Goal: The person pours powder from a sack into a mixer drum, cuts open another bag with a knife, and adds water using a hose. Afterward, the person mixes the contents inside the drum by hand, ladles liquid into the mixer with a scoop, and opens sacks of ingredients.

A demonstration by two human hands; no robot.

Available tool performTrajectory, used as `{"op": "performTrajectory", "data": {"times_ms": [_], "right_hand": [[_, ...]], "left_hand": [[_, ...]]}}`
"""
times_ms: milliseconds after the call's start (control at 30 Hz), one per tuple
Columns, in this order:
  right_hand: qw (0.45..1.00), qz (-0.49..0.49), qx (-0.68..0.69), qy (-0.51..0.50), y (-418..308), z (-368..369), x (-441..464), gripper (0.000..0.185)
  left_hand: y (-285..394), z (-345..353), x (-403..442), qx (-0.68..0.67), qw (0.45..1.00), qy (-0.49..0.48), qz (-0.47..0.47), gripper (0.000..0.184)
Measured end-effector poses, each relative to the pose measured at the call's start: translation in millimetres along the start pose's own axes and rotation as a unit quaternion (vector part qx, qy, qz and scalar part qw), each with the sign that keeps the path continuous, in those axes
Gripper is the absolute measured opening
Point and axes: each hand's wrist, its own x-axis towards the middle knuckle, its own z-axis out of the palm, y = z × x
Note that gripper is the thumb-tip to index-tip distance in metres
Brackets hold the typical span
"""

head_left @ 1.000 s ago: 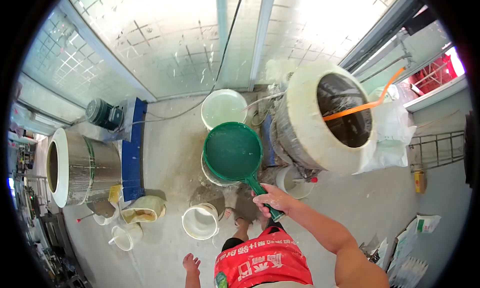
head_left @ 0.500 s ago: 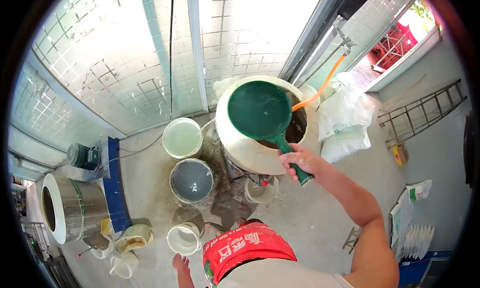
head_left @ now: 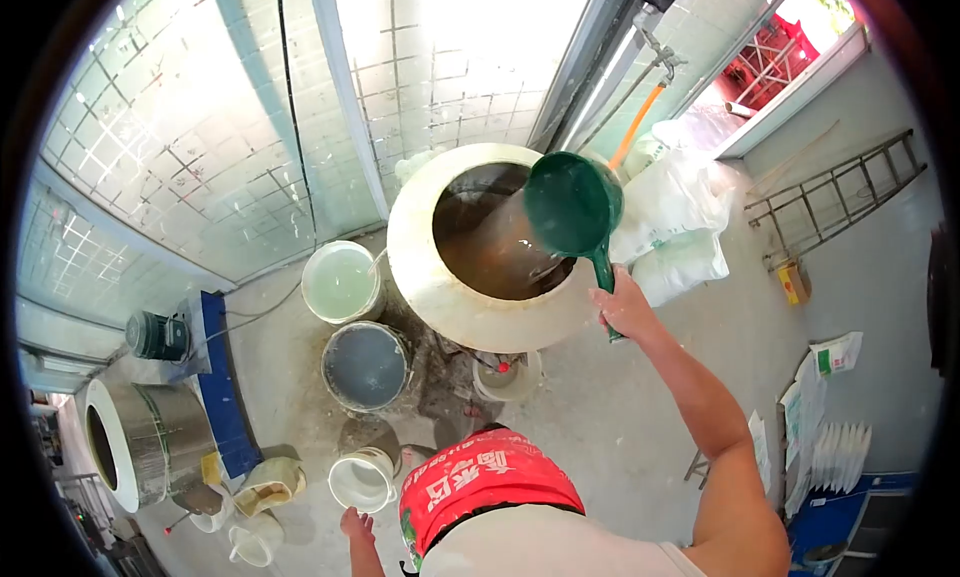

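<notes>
My right hand (head_left: 624, 302) is wrapped round the handle of a big green water dipper (head_left: 572, 207). The dipper is tilted over the right side of a large cream-coloured vat (head_left: 420, 247). From its left edge a blurred stream of liquid falls into the brownish liquid (head_left: 505, 252) inside the vat. Low in the view, my left hand (head_left: 356, 523) hangs open with nothing in it, close to the rim of a white bucket (head_left: 345, 477); whether it touches the rim I cannot tell.
Left of the vat stand a bucket of pale green liquid (head_left: 342, 280) and a bucket of grey liquid (head_left: 366, 365). An orange hose (head_left: 637, 127) runs down behind the dipper. White sacks (head_left: 675, 227) lie to the right. A ladder (head_left: 835, 202) leans at the far right.
The dipper has moved right across the vat mouth and tipped left, and liquid now pours from it. More of the vat's inside shows. My left hand stays low near the white bucket.
</notes>
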Motion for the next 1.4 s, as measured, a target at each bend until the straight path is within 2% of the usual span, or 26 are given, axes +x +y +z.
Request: {"op": "performTrajectory", "data": {"times_ms": [33, 100, 133, 200, 400, 533, 633, 700, 733, 800, 867, 933, 967, 1000, 1067, 1100, 1133, 1200, 1233, 1300, 1333, 1400], "right_hand": [[1.0, 0.003, 0.002, 0.001, 11.3, 0.3, 4.3, 0.029], [0.989, -0.064, -0.11, 0.076, 37.8, 4.8, 13.4, 0.038], [0.989, -0.062, -0.109, 0.075, 44.5, 5.3, 13.2, 0.038], [0.966, -0.131, -0.174, 0.136, 46.8, 9.1, 11.0, 0.043], [0.952, -0.155, -0.225, 0.135, 37.8, 15.0, -0.9, 0.052], [0.932, -0.204, -0.255, 0.156, 45.3, 26.8, 2.8, 0.05], [0.945, -0.175, -0.21, 0.179, 27.4, 36.1, 5.4, 0.053], [0.94, -0.213, -0.145, 0.222, 12.8, 44.6, 7.5, 0.049], [0.942, -0.216, -0.147, 0.213, 2.3, 51.1, 4.8, 0.049], [0.965, -0.198, 0.011, 0.171, -20.2, 68.9, -0.6, 0.048], [0.969, -0.208, 0.041, 0.124, -38.9, 96.9, -9.9, 0.044], [0.968, -0.133, 0.204, -0.059, -70.3, 136.3, -34.6, 0.039], [0.959, -0.153, 0.223, -0.089, -70.1, 163.9, -40.4, 0.035], [0.97, -0.106, 0.174, -0.129, -70.9, 190.5, -47.4, 0.035], [0.969, -0.208, 0.093, -0.093, -52.5, 264.1, -45.2, 0.034], [0.977, -0.127, 0.077, -0.152, -69.2, 283.1, -52.7, 0.037], [0.977, -0.126, 0.074, -0.157, -57.7, 317.0, -49.3, 0.037], [0.979, -0.106, -0.053, -0.168, 1.0, 399.6, -23.8, 0.044], [0.978, -0.105, -0.055, -0.172, 17.9, 433.9, -14.7, 0.044], [0.959, 0.038, -0.193, -0.202, 50.1, 491.2, -0.8, 0.047], [0.958, 0.04, -0.195, -0.207, 65.6, 516.2, 6.0, 0.047], [0.943, 0.051, -0.281, -0.172, 94.9, 560.6, 16.8, 0.049]], "left_hand": [[2.0, 1.9, 0.4, 0.004, 1.0, 0.001, 0.001, 0.037], [9.8, 9.6, -2.7, 0.015, 1.0, -0.003, 0.02, 0.039], [13.8, 15.4, -4.5, 0.017, 1.0, -0.001, 0.02, 0.039], [23.1, 26.8, -9.6, 0.017, 1.0, 0.011, 0.024, 0.035], [34.7, 42.0, -14.2, 0.008, 0.998, -0.04, 0.056, 0.032], [27.4, 38.0, -15.0, 0.012, 0.998, -0.025, 0.052, 0.031], [19.4, 30.3, -11.8, 0.01, 0.999, -0.007, 0.045, 0.031], [11.5, 19.7, -13.1, 0.001, 0.999, 0.016, 0.028, 0.031], [7.5, 14.8, -12.6, -0.004, 0.999, 0.023, 0.023, 0.031], [-4.9, -0.3, -8.3, -0.019, 1.0, 0.022, 0.005, 0.032], [-10.5, -10.2, -5.4, -0.011, 0.999, 0.044, -0.007, 0.032], [-11.9, -17.3, -1.1, 0.001, 0.998, 0.062, -0.021, 0.032], [-12.2, -20.7, 4.2, 0.0, 0.998, 0.057, -0.025, 0.032], [-10.2, -24.4, 9.1, 0.0, 0.998, 0.051, -0.028, 0.032], [-1.9, -29.6, 13.9, -0.007, 0.998, 0.048, -0.036, 0.032], [3.7, -30.7, 17.5, -0.01, 0.998, 0.038, -0.038, 0.032], [9.0, -34.3, 22.4, -0.012, 0.998, 0.042, -0.042, 0.032], [18.0, -35.0, 30.5, -0.02, 0.999, 0.032, -0.039, 0.032], [22.9, -36.8, 35.7, -0.015, 0.999, 0.023, -0.034, 0.031], [22.1, -44.8, 50.5, -0.012, 0.999, 0.013, -0.041, 0.035], [21.8, -47.3, 58.6, -0.009, 0.999, 0.0, -0.044, 0.039], [22.7, -51.6, 66.8, -0.004, 0.999, 0.002, -0.053, 0.039]]}}
